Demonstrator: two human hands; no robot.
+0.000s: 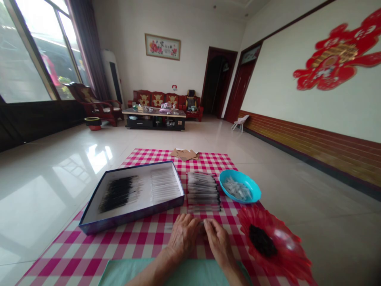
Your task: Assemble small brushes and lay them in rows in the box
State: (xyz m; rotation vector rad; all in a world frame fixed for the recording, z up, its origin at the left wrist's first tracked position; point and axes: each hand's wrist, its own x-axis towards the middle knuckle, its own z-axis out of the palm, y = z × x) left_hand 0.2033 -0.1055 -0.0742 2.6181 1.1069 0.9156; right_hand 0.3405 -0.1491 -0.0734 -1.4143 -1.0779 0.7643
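My left hand [183, 235] and my right hand [216, 237] rest close together, palms down, on the pink-and-white checked cloth [139, 238]. Their fingertips meet at the near end of a stack of clear pen parts [203, 191]. The fingers are curled over something small that I cannot make out. Left of the stack lies a shallow blue box [131, 194] with black refills and clear tubes in rows. A blue bowl [239, 186] of small clear pieces stands to the right. Nearer me, a red flower-shaped dish [275, 242] holds a heap of small black parts.
Brown cardboard pieces [184, 154] lie at the cloth's far edge. A teal sheet [178, 274] covers the cloth's near edge. Beyond is shiny tiled floor, a low coffee table [154, 117], a red sofa, a wooden armchair [93, 104] and a small white chair [240, 122].
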